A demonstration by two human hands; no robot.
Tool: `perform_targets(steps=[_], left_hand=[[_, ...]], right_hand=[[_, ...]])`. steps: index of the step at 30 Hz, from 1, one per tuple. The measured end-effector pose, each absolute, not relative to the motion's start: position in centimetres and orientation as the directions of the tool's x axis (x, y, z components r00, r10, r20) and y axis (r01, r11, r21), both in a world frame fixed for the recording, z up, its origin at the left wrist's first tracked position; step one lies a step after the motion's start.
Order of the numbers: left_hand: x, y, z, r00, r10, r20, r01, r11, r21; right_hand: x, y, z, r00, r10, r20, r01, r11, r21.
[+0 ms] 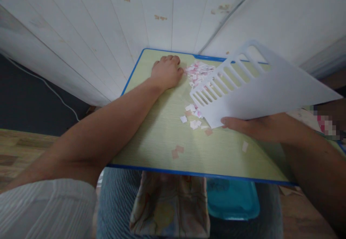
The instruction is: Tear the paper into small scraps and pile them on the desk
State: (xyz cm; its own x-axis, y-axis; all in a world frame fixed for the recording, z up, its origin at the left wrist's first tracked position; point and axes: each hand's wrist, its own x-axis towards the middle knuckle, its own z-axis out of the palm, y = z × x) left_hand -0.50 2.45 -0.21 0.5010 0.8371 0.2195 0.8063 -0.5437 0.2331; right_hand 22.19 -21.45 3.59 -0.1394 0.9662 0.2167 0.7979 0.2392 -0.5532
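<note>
Nearest the viewer, a white ribbed sleeve (51, 210) covers the left upper arm, and ribbed blue-grey trousers (116, 199) show below the table edge. A patterned cloth (173, 210) hangs between the legs; a blue plastic tray (232, 203) sits just right of it.

The table (146, 138) has a pale green top with blue edging. Near its front lie a few loose pink scraps (180, 148) and, farther right, 1 white scrap (245, 146).

The right hand (256, 127) has a closed grip on the near edge of a white slotted sheet (259, 95), thumb on the upper face, other fingers hidden. The sheet is tilted above the table, its lower corner beside a small scatter of paper scraps (195, 124); contact cannot be confirmed.

Beyond, the left hand (167, 71) rests palm down, fingers curled; whether its grip contains anything cannot be told. Just right of it lies the main pile of paper pieces (200, 71).

At the rear, a grey cable (229, 14) runs down a marked white plank wall (108, 23).
</note>
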Motion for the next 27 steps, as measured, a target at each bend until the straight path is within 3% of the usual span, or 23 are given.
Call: perform_targets(steps=[6,11,14,18,27], left_hand=[[-0.8,2.4,-0.7,0.531,0.819,0.218,0.793,-0.571,0.214],[-0.9,1.4,-0.3,0.520,0.835,0.177,0.816,-0.548,0.183],[-1.4,-0.1,-0.1,0.506,0.850,0.146,0.833,-0.526,0.173],[-2.6,-2.2,-0.4,0.488,0.860,0.150,0.842,-0.509,0.177],[-3.8,-3.0,-0.4,0.479,0.859,0.183,0.845,-0.507,0.170]], right_hand=[[20.4,-21.8,3.4,-0.129,0.959,0.252,0.770,0.257,-0.584],[20.6,-23.4,1.5,0.084,0.986,0.143,0.759,0.030,-0.650],[20.6,-23.9,0.3,0.213,0.976,0.047,0.640,-0.103,-0.761],[19.9,-23.9,-0.4,0.234,0.972,0.031,0.534,-0.102,-0.840],[19.1,-22.5,0.0,0.278,0.961,-0.009,0.466,-0.143,-0.873]])
